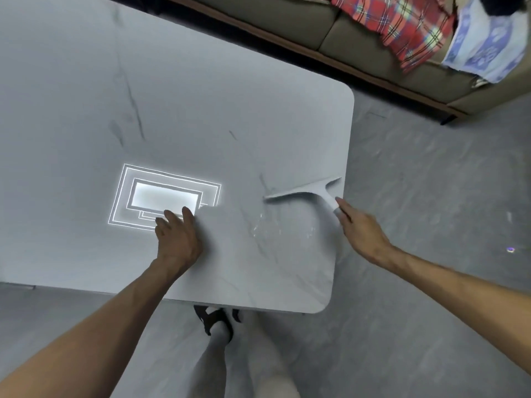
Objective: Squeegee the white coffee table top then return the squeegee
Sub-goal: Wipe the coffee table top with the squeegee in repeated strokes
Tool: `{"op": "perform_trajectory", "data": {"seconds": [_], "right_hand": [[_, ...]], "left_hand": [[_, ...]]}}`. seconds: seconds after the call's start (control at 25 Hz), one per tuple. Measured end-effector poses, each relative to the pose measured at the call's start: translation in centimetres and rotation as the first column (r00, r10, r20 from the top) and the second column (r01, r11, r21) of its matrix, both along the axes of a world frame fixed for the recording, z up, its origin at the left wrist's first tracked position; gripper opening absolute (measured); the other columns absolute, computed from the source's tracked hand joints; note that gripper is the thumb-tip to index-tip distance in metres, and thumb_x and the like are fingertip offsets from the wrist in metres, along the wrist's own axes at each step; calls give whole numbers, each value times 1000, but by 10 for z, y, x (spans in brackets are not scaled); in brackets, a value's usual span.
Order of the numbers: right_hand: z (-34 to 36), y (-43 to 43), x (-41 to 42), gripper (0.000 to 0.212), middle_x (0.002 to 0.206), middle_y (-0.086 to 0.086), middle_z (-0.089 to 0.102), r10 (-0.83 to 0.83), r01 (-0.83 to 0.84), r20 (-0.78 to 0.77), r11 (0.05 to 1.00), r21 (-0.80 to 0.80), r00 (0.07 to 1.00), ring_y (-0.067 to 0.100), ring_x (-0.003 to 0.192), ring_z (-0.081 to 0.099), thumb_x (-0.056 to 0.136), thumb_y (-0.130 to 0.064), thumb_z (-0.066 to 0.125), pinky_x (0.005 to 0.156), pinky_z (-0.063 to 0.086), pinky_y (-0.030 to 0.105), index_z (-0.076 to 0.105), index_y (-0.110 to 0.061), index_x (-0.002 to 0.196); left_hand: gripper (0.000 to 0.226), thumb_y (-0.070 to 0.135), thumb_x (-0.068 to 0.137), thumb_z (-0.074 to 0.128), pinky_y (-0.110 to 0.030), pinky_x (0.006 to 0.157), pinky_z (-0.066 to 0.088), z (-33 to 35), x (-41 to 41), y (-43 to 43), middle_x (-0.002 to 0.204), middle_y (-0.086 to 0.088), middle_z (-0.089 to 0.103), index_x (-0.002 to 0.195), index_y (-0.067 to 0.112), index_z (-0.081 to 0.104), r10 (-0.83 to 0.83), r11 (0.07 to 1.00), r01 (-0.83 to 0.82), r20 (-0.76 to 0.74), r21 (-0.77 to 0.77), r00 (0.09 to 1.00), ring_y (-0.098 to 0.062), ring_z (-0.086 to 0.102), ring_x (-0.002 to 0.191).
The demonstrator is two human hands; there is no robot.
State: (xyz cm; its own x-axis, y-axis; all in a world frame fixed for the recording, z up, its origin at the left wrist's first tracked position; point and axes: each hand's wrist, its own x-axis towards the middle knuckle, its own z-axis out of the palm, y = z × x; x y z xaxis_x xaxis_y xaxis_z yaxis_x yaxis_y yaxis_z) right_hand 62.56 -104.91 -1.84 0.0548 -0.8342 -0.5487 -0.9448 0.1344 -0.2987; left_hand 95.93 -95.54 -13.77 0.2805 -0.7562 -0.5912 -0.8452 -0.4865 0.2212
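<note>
The white coffee table top (143, 96), faintly veined in grey, fills the left and middle of the view. A white T-shaped squeegee (307, 192) lies with its blade on the top near the right edge, its handle pointing toward me. My right hand (359, 225) holds the handle end, fingers wrapped around it. My left hand (176, 234) rests on the table top near the front edge, fingers loosely bent, holding nothing. A few wet streaks glint just in front of the blade.
A ceiling light's reflection (163, 196) shines on the top by my left hand. A brown sofa (330, 33) with a red plaid cloth (402, 27) and a blue patterned cloth (485, 47) stands behind the table. Grey floor (431, 196) lies to the right; my legs are below.
</note>
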Motion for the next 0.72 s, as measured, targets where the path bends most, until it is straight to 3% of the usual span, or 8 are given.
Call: {"op": "perform_trajectory", "data": {"seconds": [0.12,0.2,0.28,0.36,0.44,0.52,0.6,0.72], "right_hand": [[-6,-74,56,35,83,4,55,-309,311,141,950,4,941,23,64,51,100,-38,32,45,37,23,49,-34,131],[-21,-122,101,33,79,6,51,-550,547,229,833,84,803,21,55,48,100,-38,28,37,33,18,54,-26,117],[-40,-146,147,35,75,1,45,-588,562,270,809,172,763,14,57,43,103,-33,25,36,34,18,54,-17,115],[-60,-145,191,39,87,4,55,-454,441,231,891,107,861,17,69,51,102,-26,26,52,40,23,44,-16,135],[-77,-119,217,46,114,10,62,-272,284,180,958,-41,945,29,96,60,100,-19,27,70,47,33,33,-20,146],[-89,-76,214,48,123,11,61,-56,71,132,991,-116,990,36,110,55,101,-18,28,81,41,35,29,-22,149],[-89,-39,183,46,119,12,64,95,-83,102,990,-117,990,38,107,56,103,-29,27,82,40,37,29,-30,149],[-81,8,109,44,96,6,70,341,-338,34,938,-74,939,30,80,62,103,-38,26,67,43,34,27,-42,147]], "left_hand": [[58,13,98,32,-60,108,30,-4,7,5,144,-47,22,149,-8,14,-63,997,63,-6,44,998,-64,28,130],[61,19,100,28,-59,111,24,-13,10,9,148,-46,11,150,-7,3,-154,980,149,27,128,988,-66,19,133],[66,23,98,32,-58,113,22,-16,17,8,150,-44,7,151,-5,2,-199,972,191,40,137,979,-66,15,134],[71,24,95,36,-57,114,20,-16,19,9,151,-43,4,151,-4,2,-207,971,203,26,126,978,-66,12,134],[75,22,91,39,-56,115,18,-19,18,13,151,-42,3,150,-5,1,-246,961,236,50,142,968,-66,11,135],[76,21,90,39,-57,116,15,-19,19,13,150,-43,3,150,-7,1,-237,963,226,59,144,970,-66,12,134],[75,20,90,37,-58,116,15,-20,21,12,150,-43,5,149,-10,1,-209,969,205,19,139,978,-65,12,135],[71,18,92,40,-60,114,19,-21,21,11,154,-35,7,149,-8,6,-126,980,135,-69,143,990,-58,12,139]]}}
